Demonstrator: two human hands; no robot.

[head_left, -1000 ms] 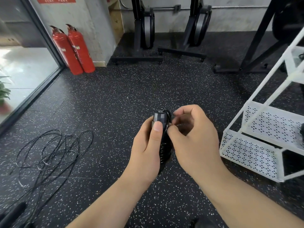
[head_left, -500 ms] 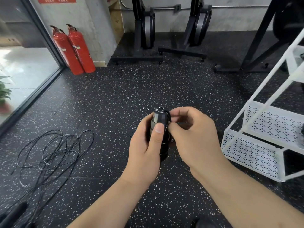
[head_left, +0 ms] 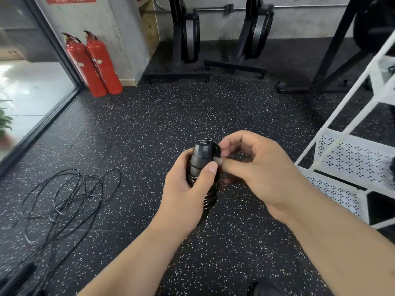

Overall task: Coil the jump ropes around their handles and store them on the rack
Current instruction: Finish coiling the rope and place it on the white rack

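Here, coiled handles (head_left: 203, 165) upright, cap uppermost.

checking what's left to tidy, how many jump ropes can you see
2. The coiled rope is gripped in the left hand, the right hand pinching at its top. The loose rope lies tangled on the floor, left; that tangle could hide another.

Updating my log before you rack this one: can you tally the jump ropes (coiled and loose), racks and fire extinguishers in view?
Coiled jump rope: 1
Loose rope tangle on the floor: 1 (number of ropes in it unclear)
White rack: 1
Red fire extinguishers: 2
Total: 5
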